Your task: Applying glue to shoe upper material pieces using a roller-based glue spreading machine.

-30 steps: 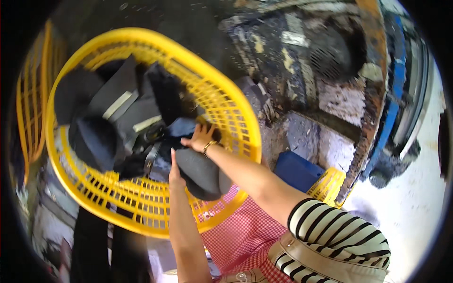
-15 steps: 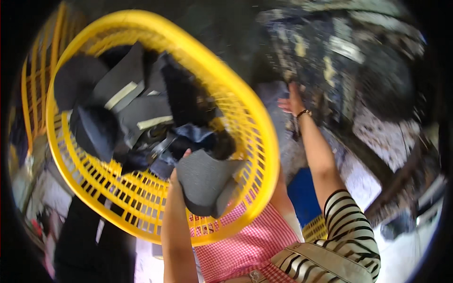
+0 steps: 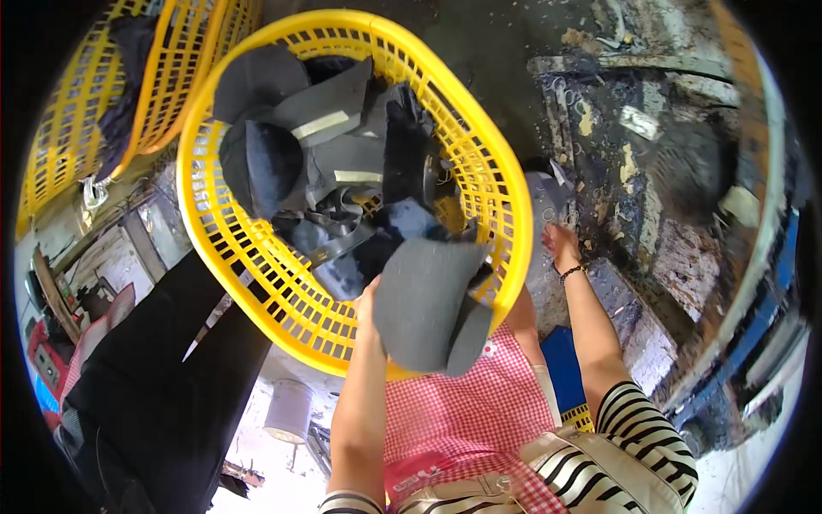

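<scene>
A large yellow plastic basket (image 3: 190, 176) sits tilted in front of me, loaded with dark grey and black cut pieces, some with pale strips. My left hand (image 3: 368, 310) is closed on the edge of a curved, grey sheet-like piece (image 3: 424, 300) at the basket's near right side. That piece overlaps the rim; its exact material cannot be told. Outside the basket on the right, my right hand (image 3: 562, 246) has its fingers stretched out, beside a grey piece (image 3: 541, 201) partly hidden by the basket rim. I see nothing clearly held in it.
More yellow baskets (image 3: 73, 111) stand at the far left, a dark cloth hanging on one. A worn, stained surface (image 3: 634, 171) with scraps lies to the right. Black fabric (image 3: 171, 394) fills the lower left, near a pale bucket (image 3: 289, 409). Something blue (image 3: 562, 368) is near my right arm.
The basket sits further right and higher in view, as the view has shifted. My left hand still holds the grey piece. My right hand appears lower and nearer the basket rim.
</scene>
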A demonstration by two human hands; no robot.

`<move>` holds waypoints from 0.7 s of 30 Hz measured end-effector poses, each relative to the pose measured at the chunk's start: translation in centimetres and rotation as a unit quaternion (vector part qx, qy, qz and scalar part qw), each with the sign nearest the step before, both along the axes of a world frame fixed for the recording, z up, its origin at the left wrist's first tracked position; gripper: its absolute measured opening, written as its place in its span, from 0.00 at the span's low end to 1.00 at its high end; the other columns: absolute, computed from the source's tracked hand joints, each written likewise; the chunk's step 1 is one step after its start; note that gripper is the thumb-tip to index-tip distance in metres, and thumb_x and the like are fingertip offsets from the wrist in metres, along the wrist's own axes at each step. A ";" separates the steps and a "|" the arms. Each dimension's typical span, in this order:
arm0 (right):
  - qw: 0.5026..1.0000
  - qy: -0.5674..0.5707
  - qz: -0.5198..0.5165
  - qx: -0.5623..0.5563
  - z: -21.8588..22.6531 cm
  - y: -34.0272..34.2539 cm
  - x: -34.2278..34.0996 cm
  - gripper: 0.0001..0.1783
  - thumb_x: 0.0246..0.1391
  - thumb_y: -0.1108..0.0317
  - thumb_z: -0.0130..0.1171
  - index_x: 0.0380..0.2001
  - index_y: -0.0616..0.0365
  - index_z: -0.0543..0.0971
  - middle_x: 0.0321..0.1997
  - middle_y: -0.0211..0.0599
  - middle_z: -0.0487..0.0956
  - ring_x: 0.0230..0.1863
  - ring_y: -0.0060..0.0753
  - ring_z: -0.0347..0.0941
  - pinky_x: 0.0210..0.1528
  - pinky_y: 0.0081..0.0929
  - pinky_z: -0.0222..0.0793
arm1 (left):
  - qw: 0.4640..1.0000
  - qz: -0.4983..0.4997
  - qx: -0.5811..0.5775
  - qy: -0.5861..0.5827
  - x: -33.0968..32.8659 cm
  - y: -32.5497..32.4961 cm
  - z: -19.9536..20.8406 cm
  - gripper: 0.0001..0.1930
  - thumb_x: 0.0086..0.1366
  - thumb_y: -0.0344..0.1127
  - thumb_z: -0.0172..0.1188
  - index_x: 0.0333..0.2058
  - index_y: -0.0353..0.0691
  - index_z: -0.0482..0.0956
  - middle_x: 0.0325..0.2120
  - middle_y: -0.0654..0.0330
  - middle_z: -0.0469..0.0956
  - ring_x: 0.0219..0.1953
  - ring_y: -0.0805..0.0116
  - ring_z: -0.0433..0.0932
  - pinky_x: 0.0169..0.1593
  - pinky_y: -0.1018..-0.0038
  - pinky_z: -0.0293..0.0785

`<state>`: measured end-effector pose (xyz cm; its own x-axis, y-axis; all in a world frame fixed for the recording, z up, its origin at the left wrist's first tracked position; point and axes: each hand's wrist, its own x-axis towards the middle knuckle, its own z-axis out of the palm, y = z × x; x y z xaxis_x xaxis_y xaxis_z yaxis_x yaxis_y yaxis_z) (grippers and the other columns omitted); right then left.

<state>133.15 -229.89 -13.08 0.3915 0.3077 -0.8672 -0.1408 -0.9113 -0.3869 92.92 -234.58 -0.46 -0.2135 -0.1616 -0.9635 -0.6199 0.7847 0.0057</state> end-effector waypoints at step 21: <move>0.747 -0.358 0.551 -0.099 -11.2 15.2 -2.5 0.35 0.41 0.35 0.52 0.33 0.59 0.79 0.29 0.49 0.78 0.32 0.48 0.76 0.33 0.40 0.70 | 0.951 -0.193 0.222 0.100 -23.2 -5.8 9.3 0.24 0.50 0.43 0.57 0.43 0.31 0.72 0.39 0.53 0.73 0.42 0.61 0.72 0.50 0.67 0.65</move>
